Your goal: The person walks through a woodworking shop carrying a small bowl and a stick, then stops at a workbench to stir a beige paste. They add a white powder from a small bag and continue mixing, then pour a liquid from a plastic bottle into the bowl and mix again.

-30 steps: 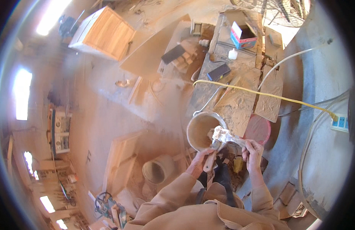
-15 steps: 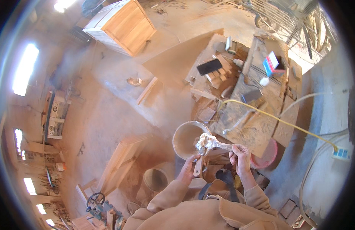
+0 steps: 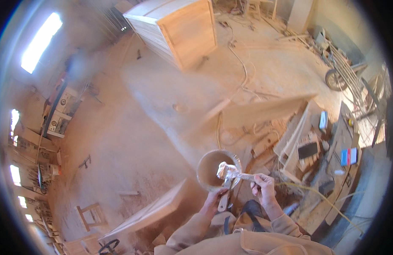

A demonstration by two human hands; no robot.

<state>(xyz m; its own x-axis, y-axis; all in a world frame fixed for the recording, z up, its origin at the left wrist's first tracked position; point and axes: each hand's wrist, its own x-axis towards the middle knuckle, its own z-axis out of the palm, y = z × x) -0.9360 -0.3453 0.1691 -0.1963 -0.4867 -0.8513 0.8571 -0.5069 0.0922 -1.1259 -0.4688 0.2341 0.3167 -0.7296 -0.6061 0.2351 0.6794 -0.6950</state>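
A: What is changed since a second ago?
B: The view is swung off the workbench [image 3: 332, 170]; the bucket [image 3: 215, 170] is kept low centre.

A: The hands?
B: A wooden-handled scraper [image 3: 225, 193] is gripped by the left hand [image 3: 215, 199]; a second, paste-coated scraper [image 3: 239, 174] is gripped by the right hand [image 3: 263, 187] over the rim.

A: Counts?
B: Two scrapers, one bucket; farther, upper centre, one cabinet [image 3: 179, 29].

A small red, white and blue cardboard box [image 3: 349, 156] is seen at the right end of the cluttered wooden desk [image 3: 309, 168]; a narrow white and blue packet [image 3: 323, 120] is set farther back
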